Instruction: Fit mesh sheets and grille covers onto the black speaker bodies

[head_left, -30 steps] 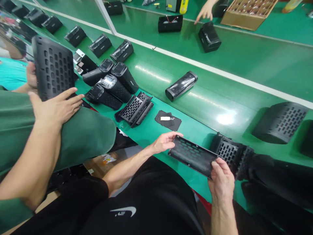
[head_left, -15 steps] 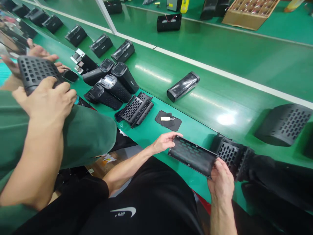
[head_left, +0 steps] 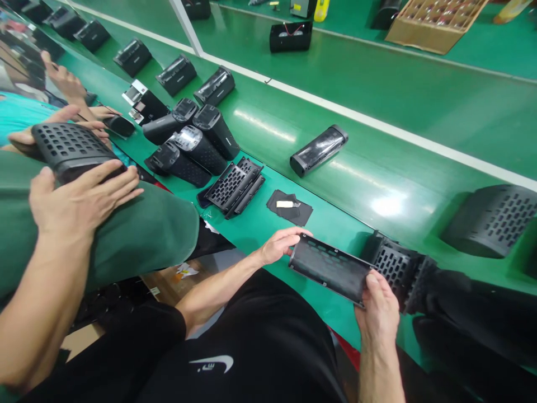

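A black perforated speaker cover (head_left: 333, 268) is held in front of me, its hollow inner side facing up. Dark mesh-like material lines it, and slots show through near the far edge. My left hand (head_left: 282, 246) is closed on its left end, thumb on top. The right end is pinched by my right hand (head_left: 380, 296), thumb over the edge. Beyond my left hand lie thin black sheets (head_left: 304, 214) with a small pale-handled tool (head_left: 286, 204) on top. Several stacked perforated covers (head_left: 235, 187) rest further left, and another stack (head_left: 392, 266) stands just past my right hand.
Several black speaker bodies (head_left: 216, 129) crowd the bench at left. On the green conveyor (head_left: 251, 89) are a speaker (head_left: 319, 151) and a large perforated housing (head_left: 490, 221). A co-worker's hands (head_left: 75, 207) hold a speaker housing (head_left: 73, 148) at left. A dark sleeve (head_left: 482, 302) reaches in from the right.
My hands and the cover stay nearly still; my right thumb shifts slightly on its end. At left, the co-worker's hand opens flatter and lower against the speaker housing.
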Motion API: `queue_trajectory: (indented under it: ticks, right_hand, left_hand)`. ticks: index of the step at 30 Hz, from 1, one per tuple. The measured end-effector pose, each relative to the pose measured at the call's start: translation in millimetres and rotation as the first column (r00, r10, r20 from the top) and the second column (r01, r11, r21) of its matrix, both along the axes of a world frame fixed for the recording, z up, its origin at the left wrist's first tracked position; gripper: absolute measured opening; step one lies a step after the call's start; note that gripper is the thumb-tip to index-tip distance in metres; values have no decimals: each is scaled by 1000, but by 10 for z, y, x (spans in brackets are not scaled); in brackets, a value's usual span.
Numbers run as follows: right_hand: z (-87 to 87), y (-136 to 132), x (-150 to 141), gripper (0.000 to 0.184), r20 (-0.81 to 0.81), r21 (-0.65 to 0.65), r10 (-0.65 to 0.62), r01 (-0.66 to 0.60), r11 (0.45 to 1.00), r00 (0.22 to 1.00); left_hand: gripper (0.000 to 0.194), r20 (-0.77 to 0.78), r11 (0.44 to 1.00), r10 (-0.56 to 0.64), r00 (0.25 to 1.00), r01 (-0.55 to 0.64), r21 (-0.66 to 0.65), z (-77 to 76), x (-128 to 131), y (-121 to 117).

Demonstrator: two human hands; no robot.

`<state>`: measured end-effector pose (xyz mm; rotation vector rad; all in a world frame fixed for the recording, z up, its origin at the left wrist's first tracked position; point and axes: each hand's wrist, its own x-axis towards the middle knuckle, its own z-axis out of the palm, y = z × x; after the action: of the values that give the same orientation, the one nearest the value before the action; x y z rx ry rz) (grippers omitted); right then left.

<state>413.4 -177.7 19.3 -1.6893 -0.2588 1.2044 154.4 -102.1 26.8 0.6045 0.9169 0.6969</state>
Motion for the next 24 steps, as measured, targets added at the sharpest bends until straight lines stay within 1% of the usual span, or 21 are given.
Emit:
queue_trajectory:
  ticks: [2,3,6,9,12,17,19,21,23,24]
  right_hand:
    - [34,31,-19,50,-56,-27,-37,35,999,998]
    - [49,44,-25,50,-65,-34,-32,30,999,997]
    - [75,75,-35,50,-46,-34,-22,20,999,999]
    - [71,101,-38,51,-23,-31,-12,11,999,1000]
    - [59,122,-46,50,-18,-34,-12,11,999,1000]
    - [74,149,-56,54,-51,-68,-40,36,997,998]
    - [88,167,-33,56,-70,-90,-58,52,995,996]
    - [106,208,8,57,-78,-101,-53,45,994,996]
    - [134,289,47,57,-83,-104,7,-15,994,997]
    - [154,349,55,56,-96,-107,70,-80,991,993]
  left_hand:
    - [47,-8,1000,13,1000,-13,-12,4,-4,-7]
    - [47,-10,1000,18,1000,-18,-13,6,-7,-8]
    - [47,-13,1000,15,1000,-15,-6,18,-10,-2]
    - [48,-42,999,13,999,-11,51,48,0,25]
    - [50,-108,994,23,994,-11,110,79,19,59]
    - [42,-183,989,12,983,15,144,81,0,48]
    - [38,-172,995,4,985,13,97,75,-28,43]
    - [38,-132,1000,-1,991,1,-2,62,-51,72]
    - [46,-58,994,-27,998,20,-110,34,-55,140]
    - [53,-2,985,-77,997,76,-153,15,-48,187]
